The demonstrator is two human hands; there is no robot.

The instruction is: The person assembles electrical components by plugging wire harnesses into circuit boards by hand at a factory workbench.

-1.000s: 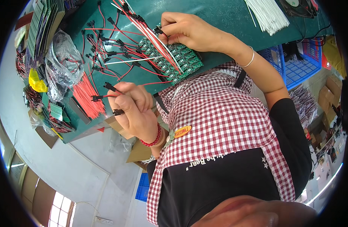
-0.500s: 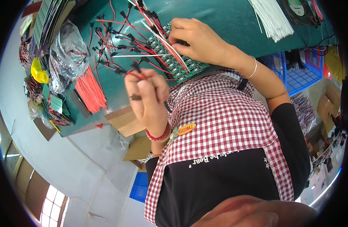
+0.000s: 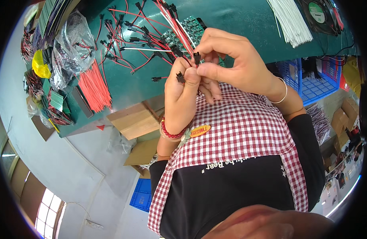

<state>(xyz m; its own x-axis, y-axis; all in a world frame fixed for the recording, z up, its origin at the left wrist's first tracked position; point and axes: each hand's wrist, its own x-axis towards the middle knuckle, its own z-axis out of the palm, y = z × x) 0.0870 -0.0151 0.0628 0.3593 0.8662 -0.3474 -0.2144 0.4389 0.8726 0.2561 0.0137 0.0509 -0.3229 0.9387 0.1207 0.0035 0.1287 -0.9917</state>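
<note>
My left hand (image 3: 182, 89), with a red bead bracelet, is closed around a black plug connector (image 3: 180, 77) by its thumb. My right hand (image 3: 241, 61) meets it, thumb and forefinger closed at a second black connector (image 3: 197, 57) on a short wire. Both hands are above the near edge of a panel of green circuit boards (image 3: 193, 28), which they partly cover. Red and black wires with black connectors (image 3: 145, 36) fan out leftward from the boards. A few white wires (image 3: 145, 49) lie among them. Where the held wires run between my fingers is hidden.
On the green table (image 3: 247, 24), red wires (image 3: 95, 89) and a clear plastic bag (image 3: 75, 46) lie left. White wires (image 3: 289, 20) and a black fan (image 3: 317, 16) sit at the far right. A blue crate (image 3: 313, 81) stands below the right edge, a cardboard box (image 3: 133, 121) below the front.
My left hand has moved right with its connector. My right hand has come off the boards and now meets the left, its fingers on a connector.
</note>
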